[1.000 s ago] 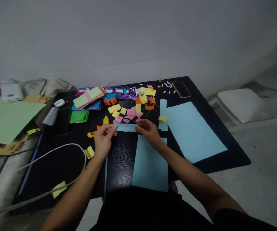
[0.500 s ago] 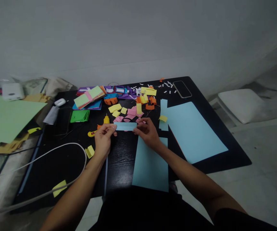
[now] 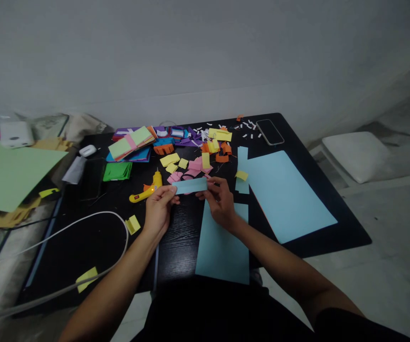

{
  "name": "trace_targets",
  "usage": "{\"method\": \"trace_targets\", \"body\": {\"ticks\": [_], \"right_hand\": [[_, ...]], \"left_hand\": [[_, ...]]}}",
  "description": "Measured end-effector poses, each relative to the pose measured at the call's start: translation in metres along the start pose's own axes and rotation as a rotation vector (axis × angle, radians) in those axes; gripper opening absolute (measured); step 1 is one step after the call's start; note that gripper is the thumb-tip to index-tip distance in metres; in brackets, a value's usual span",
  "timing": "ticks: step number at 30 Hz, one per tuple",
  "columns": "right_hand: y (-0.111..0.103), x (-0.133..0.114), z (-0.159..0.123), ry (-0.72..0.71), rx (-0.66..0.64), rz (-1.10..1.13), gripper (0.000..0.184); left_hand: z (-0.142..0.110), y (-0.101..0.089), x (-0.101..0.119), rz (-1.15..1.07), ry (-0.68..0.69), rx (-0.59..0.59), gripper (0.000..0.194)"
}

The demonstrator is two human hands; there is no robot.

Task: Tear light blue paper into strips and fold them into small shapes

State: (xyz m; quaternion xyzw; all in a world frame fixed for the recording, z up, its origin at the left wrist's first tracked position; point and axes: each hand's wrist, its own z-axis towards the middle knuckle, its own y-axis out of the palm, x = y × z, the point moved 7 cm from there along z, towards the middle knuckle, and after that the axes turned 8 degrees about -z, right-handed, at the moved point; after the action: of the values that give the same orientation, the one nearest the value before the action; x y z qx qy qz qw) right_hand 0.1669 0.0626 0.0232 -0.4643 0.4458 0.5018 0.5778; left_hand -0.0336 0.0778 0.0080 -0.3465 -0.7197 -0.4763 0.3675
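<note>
A short light-blue paper strip (image 3: 191,185) is held above the black table (image 3: 94,237), one end in each hand. My left hand (image 3: 159,209) pinches its left end and my right hand (image 3: 219,199) pinches its right end. The strip tilts a little, right end higher. Under my right wrist lies a light-blue sheet (image 3: 222,247). Just left of my left hand a yellow glue gun (image 3: 147,189) rests on the table.
A large light-blue sheet (image 3: 283,194) lies to the right, a phone (image 3: 269,131) at the far corner. Coloured paper scraps (image 3: 194,152) and stacked cards (image 3: 132,142) fill the back. A white cable (image 3: 84,223) loops at left, near a green sheet (image 3: 5,175).
Both hands have lifted the strip off the table and turned it, its right end rising. My left hand has shifted slightly right, uncovering the glue gun.
</note>
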Motion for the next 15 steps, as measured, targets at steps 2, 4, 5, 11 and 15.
{"method": "trace_targets", "body": {"ticks": [2, 4, 5, 11, 15], "right_hand": [[0.002, 0.002, 0.0, 0.015, -0.02, 0.038, 0.038], [0.004, 0.005, 0.002, 0.045, -0.062, 0.128, 0.048], [0.005, 0.007, 0.004, 0.073, -0.092, 0.183, 0.05], [0.008, 0.022, 0.013, 0.264, -0.182, 0.269, 0.044], [0.006, 0.022, 0.016, 0.273, -0.17, 0.247, 0.046]], "left_hand": [[0.0, -0.001, 0.001, -0.005, 0.019, 0.011, 0.033], [0.001, -0.002, 0.004, 0.001, 0.051, 0.017, 0.032], [0.001, -0.002, 0.005, 0.007, 0.067, 0.016, 0.032], [0.002, -0.002, 0.011, 0.043, 0.112, -0.004, 0.029], [0.003, -0.002, 0.014, 0.059, 0.143, -0.022, 0.025]]}}
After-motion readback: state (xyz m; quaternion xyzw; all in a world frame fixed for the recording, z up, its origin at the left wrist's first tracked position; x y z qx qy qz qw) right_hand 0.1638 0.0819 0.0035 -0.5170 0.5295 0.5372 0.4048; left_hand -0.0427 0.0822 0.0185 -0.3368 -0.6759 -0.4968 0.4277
